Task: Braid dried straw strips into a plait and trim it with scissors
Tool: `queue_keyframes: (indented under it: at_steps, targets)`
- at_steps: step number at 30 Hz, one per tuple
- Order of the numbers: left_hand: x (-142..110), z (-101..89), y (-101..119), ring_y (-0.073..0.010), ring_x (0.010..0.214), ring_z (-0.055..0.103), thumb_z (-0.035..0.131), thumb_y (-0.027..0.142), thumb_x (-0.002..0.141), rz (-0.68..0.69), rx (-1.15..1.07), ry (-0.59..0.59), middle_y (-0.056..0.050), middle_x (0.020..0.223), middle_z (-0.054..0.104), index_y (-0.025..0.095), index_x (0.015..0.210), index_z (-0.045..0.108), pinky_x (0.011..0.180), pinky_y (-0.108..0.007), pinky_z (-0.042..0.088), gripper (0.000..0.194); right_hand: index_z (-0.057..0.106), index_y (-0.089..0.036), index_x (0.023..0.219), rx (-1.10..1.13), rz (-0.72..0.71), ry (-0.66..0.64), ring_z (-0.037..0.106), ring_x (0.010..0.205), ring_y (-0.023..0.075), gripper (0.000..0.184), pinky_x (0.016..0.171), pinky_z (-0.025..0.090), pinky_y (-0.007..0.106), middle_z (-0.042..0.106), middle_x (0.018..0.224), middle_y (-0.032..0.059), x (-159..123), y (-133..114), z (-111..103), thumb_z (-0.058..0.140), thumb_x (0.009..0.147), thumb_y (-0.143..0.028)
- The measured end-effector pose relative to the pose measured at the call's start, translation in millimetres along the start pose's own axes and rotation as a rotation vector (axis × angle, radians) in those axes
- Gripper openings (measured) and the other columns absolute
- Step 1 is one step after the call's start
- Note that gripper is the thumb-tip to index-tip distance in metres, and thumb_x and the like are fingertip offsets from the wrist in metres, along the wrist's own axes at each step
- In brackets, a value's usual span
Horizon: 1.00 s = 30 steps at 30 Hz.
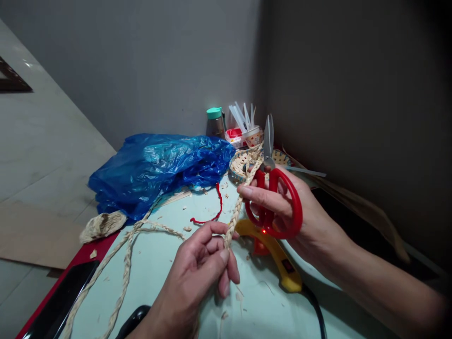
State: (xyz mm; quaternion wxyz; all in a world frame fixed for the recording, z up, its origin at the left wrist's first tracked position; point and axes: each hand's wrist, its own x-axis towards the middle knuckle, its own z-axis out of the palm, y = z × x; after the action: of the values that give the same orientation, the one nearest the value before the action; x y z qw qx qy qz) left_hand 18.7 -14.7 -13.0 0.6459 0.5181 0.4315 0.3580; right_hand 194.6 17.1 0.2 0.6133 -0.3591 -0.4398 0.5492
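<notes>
A single pale braid (pixel 236 216) runs between the two hands above the bench (pixel 151 254), tilted, its upper end leaning to the right. It is tightly plaited, straw-coloured and slightly glossy, with loose strands near the top. The left hand (pixel 192 275) comes up from below, palm turned inward, its fingers curled and closed on the lower part of the braid. The right hand (pixel 300 212) reaches in from the right side, forearm slanting up and leftward; its fingers are closed, thumb and fingertip pinching the braid higher up, and it also holds one pair of red-handled scissors (pixel 297 207), the two blades pointing up and nearly together.

Under the scissors lies one yellow tool (pixel 280 256) with a black cord. Just behind is one woven basket (pixel 240 165); beyond it stand one cup (pixel 252 136) of pale sticks, too bunched to count, and one bottle (pixel 215 123) with a teal lid. One red string (pixel 221 207) curves across the bench beside one blue plastic bag (pixel 158 165). Two plaited lengths (pixel 126 268) trail toward the lower left, near one pale fibre bundle (pixel 102 226) and one flat black object (pixel 65 301).
</notes>
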Motion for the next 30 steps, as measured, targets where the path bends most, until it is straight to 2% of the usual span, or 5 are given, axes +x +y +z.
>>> queue_keyframes:
  at_steps: [4, 11, 23, 26, 30]
  targets:
    - [0, -1.1, 1, -0.0097, 0.052, 0.053, 0.062, 0.037, 0.085, 0.026, -0.053, -0.017, -0.004, 0.074, 0.066, 0.017, 0.108, 0.055, 0.050, -0.020, 0.040, 0.032, 0.050, -0.021, 0.089, -0.053, 0.037, -0.026, 0.050, 0.052, 0.0073, 0.032, 0.043, 0.039, 0.018, 0.057, 0.070, -0.0070, -4, 3, 6, 0.078, 0.073, -0.022]
    - [-1, -5.0, 0, -0.0076, 0.053, 0.053, 0.066, 0.029, 0.085, 0.073, -0.060, 0.108, -0.001, 0.066, 0.065, 0.016, 0.088, 0.063, 0.052, -0.017, 0.040, 0.014, 0.047, -0.023, 0.094, -0.045, 0.125, -0.226, 0.052, 0.049, 0.0045, 0.038, 0.043, 0.039, 0.015, 0.063, 0.072, -0.0079, -11, 9, 13, 0.077, 0.073, -0.015]
    - [0, -9.2, 3, -0.0052, 0.050, 0.052, 0.056, 0.024, 0.092, -0.114, -0.457, -0.120, -0.004, 0.067, 0.063, 0.011, 0.090, 0.067, 0.052, -0.015, 0.039, 0.017, 0.044, -0.025, 0.109, 0.037, 0.159, -0.269, 0.063, 0.066, 0.0077, 0.059, 0.058, 0.049, 0.017, 0.063, 0.084, -0.0061, -7, 7, 11, 0.082, 0.065, -0.010]
    - [2, -10.4, 2, -0.0053, 0.049, 0.048, 0.053, 0.027, 0.093, -0.126, -0.499, -0.159, -0.003, 0.062, 0.058, 0.009, 0.086, 0.070, 0.051, -0.016, 0.038, 0.025, 0.048, -0.024, 0.106, 0.002, 0.127, -0.288, 0.059, 0.061, 0.0068, 0.052, 0.050, 0.044, 0.016, 0.062, 0.084, -0.0052, -5, 12, 8, 0.081, 0.068, -0.012]
    - [2, -10.5, 4, -0.0061, 0.057, 0.051, 0.069, 0.023, 0.082, -0.098, -0.459, -0.043, -0.003, 0.073, 0.062, 0.012, 0.081, 0.071, 0.055, -0.016, 0.041, 0.011, 0.054, -0.022, 0.100, -0.079, 0.095, -0.289, 0.056, 0.059, 0.0079, 0.030, 0.047, 0.041, 0.018, 0.062, 0.081, -0.0027, -1, 16, 2, 0.074, 0.079, -0.029]
